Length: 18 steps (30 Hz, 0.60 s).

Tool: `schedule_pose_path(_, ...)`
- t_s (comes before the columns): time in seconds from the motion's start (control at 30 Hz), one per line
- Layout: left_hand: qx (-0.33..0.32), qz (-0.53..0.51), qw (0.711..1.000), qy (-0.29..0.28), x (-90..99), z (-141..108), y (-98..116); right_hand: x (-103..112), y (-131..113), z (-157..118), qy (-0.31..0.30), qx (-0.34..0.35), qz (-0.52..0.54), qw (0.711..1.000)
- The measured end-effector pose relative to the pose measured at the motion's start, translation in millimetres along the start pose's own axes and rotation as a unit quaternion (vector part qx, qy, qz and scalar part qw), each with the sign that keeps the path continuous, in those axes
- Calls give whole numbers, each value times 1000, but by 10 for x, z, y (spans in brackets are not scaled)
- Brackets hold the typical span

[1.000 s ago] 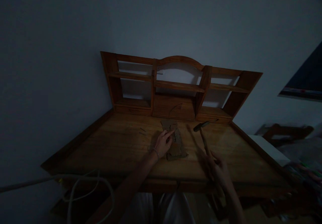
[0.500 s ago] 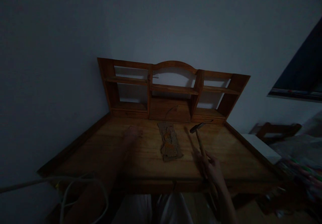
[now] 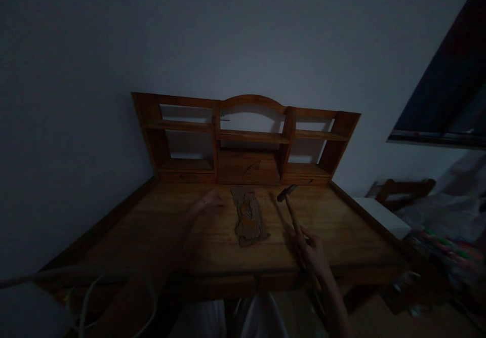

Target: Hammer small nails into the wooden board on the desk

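Note:
My right hand [image 3: 312, 251] is closed around the wooden handle of a hammer [image 3: 293, 214], over the right front of the desk. The dark metal head is raised at the far end, with a shadow beside it on the desktop. My left hand [image 3: 212, 199] is left of a torn, layered brown piece [image 3: 252, 226] that looks like cardboard with orange patches. That hand is dim and smeared, so its fingers are unclear. The brown piece lies flat on the wooden desk [image 3: 167, 216] between both hands, apart from the hammer.
A wooden shelf unit [image 3: 250, 136] runs along the desk's back edge against the wall. A pale cable [image 3: 85, 297] loops at lower left, near my left forearm. To the right are a white surface [image 3: 381, 216], a wooden chair back [image 3: 406, 188] and plastic-wrapped clutter [image 3: 448, 242].
My left hand has moved nearer to the brown piece. The view has shifted slightly, so the desk sits further left. My right hand still holds the hammer in much the same pose.

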<state>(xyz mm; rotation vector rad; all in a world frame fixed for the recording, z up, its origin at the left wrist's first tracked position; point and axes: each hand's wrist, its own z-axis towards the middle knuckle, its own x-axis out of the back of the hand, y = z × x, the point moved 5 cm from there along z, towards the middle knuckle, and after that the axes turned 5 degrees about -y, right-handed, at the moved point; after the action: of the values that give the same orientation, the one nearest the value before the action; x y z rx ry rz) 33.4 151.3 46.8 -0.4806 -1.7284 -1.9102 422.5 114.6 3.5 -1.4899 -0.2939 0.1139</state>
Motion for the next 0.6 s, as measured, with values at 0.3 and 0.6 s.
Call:
schedule_pose_path(0.3,-24,-268,960,-79,-500,90,-146,3,-23,21,-17,6,-7,1000)
schedule_pose_path(0.6,-34,-370,928,-6,-452,81,-178,-4,0,65,-4,-6,-46,999)
